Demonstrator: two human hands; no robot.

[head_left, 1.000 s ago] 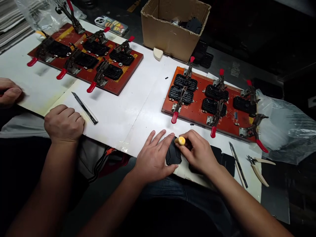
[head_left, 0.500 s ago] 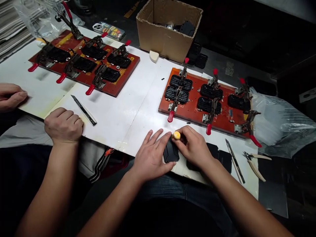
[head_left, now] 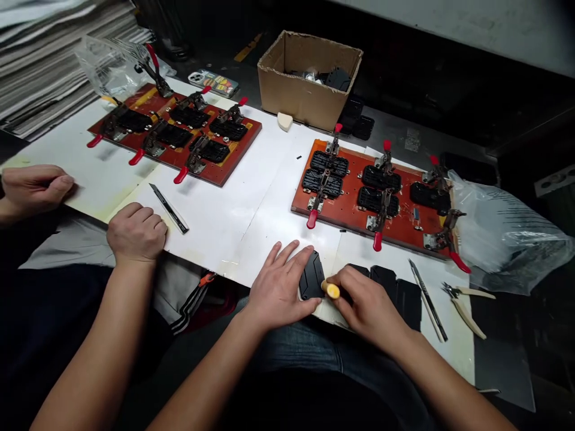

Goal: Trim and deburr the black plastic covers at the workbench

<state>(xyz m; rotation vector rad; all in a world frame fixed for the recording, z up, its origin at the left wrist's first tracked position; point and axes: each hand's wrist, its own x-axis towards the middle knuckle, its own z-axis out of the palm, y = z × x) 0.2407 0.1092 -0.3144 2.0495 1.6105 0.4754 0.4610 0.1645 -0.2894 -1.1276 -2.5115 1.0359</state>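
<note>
My left hand (head_left: 281, 284) braces a small black plastic cover (head_left: 309, 276) on the white table edge, index finger at its far end and thumb at its near end. In my right hand (head_left: 366, 299) is a short tool with a round yellow-ended handle (head_left: 332, 291), held against the cover's right edge. The tool's working tip is hidden. Several more black covers (head_left: 383, 281) lie beneath and behind my right hand. To its right are a utility knife (head_left: 429, 299) and cream-handled nippers (head_left: 465, 308).
Two red-brown fixture boards, one left (head_left: 224, 170) and one right (head_left: 350, 218), carry red-handled toggle clamps over black parts. A cardboard box (head_left: 305, 102) stands behind. Another person's fists (head_left: 137, 230) rest at the left near a second utility knife (head_left: 169, 208). A plastic bag (head_left: 507, 233) lies right.
My right hand has drawn the yellow-ended tool along the cover's right edge toward me. My left hand keeps its hold. The whole view has shifted slightly.
</note>
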